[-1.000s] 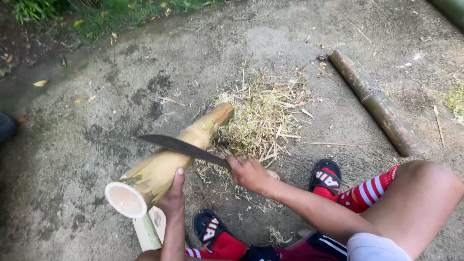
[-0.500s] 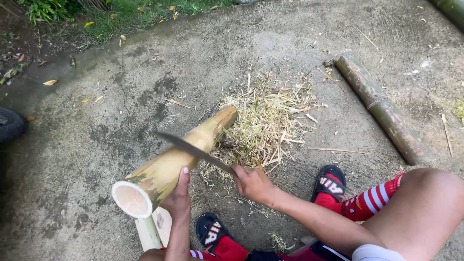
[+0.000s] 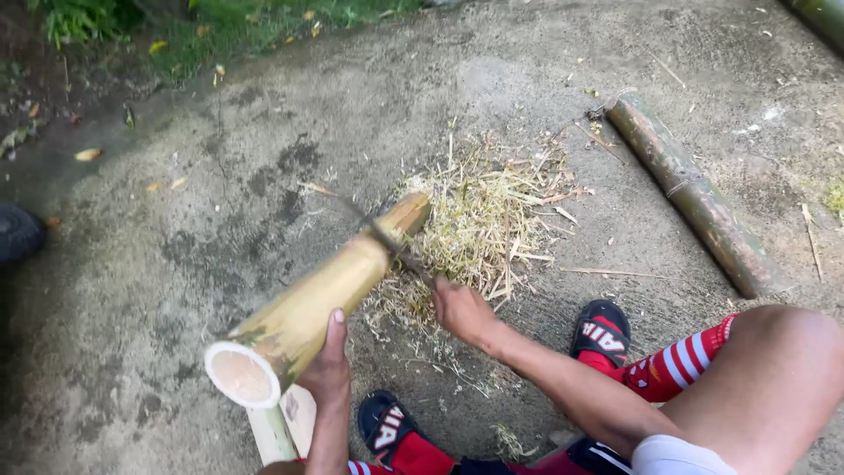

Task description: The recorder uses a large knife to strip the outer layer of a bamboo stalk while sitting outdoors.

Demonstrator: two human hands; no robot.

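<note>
left hand point(image 3: 327, 369) gripping bamboo point(image 3: 321, 299) near cut end, lower left; right hand point(image 3: 459, 310) closing on knife point(image 3: 387, 242), centre frame. probably stiff, heavy, slick-skinned; best gripping near thick end. shavings point(image 3: 492, 220) beyond.

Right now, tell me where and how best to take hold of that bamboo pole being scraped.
Grip the bamboo pole near its raised cut end, from the underside on the person's side, where the left hand cups it. It slants down to the ground by the shavings, so the high end is free to wrap. The blade in the right hand crosses the far part; keep away from there.
</note>
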